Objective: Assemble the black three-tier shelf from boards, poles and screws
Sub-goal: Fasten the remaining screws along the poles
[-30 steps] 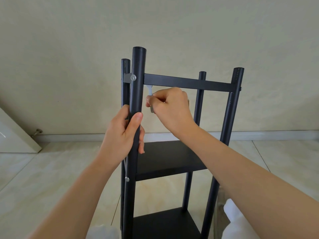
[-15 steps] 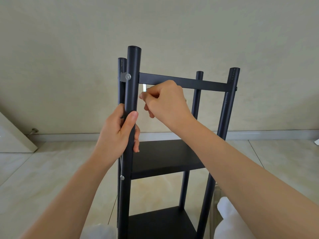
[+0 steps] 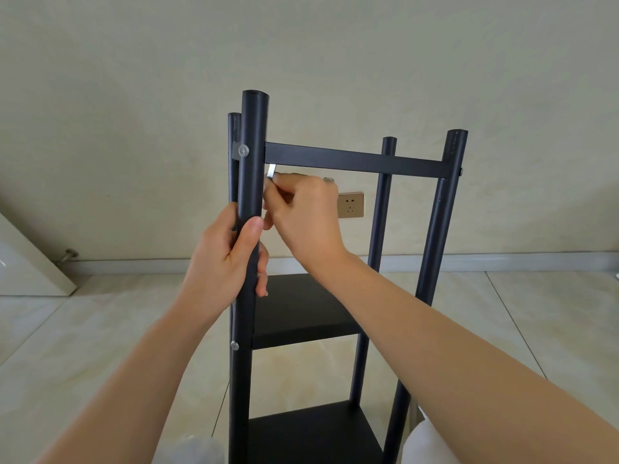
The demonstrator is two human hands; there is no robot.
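Observation:
The black shelf stands upright in front of me with several poles. My left hand [image 3: 231,256] grips the near left pole [image 3: 253,182] around its middle. My right hand [image 3: 303,216] pinches a small silver hex key [image 3: 270,171] just under the top board [image 3: 355,160], right beside that pole. A silver screw head [image 3: 243,150] shows on the pole at the top board's level, and another screw [image 3: 234,345] sits at the middle board [image 3: 301,316]. The bottom board [image 3: 311,433] lies below. The near right pole [image 3: 435,249] and the far right pole [image 3: 380,229] stand to the right.
A beige wall with a gold socket [image 3: 350,205] is behind the shelf. A tiled floor [image 3: 100,329] spreads around it. A white door [image 3: 23,262] with a floor stopper [image 3: 68,255] stands at the left. White cloth [image 3: 425,443] shows at the bottom right.
My right hand has shifted a little left and lower under the top board with the key. The view has moved, so the wall socket now shows behind my hand.

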